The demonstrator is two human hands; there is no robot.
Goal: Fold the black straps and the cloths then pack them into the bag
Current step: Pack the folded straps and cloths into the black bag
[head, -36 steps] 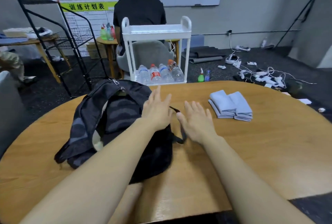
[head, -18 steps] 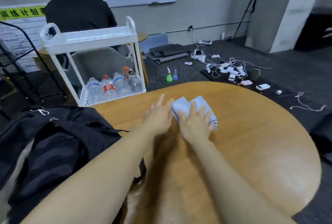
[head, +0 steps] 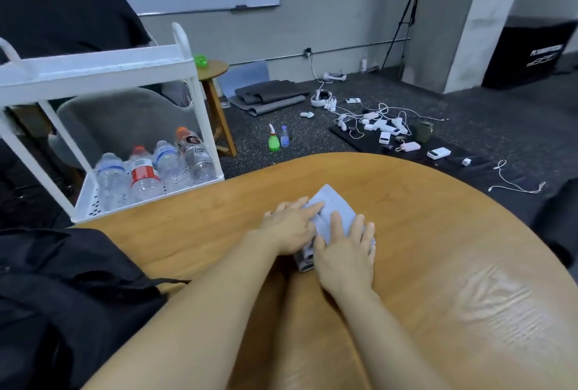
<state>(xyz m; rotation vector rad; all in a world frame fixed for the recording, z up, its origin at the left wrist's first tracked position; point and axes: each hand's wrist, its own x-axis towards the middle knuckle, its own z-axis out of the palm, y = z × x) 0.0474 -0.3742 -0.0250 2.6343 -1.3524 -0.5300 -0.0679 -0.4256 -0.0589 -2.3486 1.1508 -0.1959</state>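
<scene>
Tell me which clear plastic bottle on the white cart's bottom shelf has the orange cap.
The rightmost clear plastic bottle in the row on the white cart; its neighbours have a red label or pale caps.

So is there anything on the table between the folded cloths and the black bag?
Nothing visible. Both hands, left hand and right hand, rest on the folded cloths; only bare wooden table lies between them and the black bag to the left.

The counter (head: pixel 438 249) is showing glossy wood (reflecting light), the cloths (head: pixel 336 208) looking soft, matt; the bag (head: pixel 62 295) matt fabric.
</scene>
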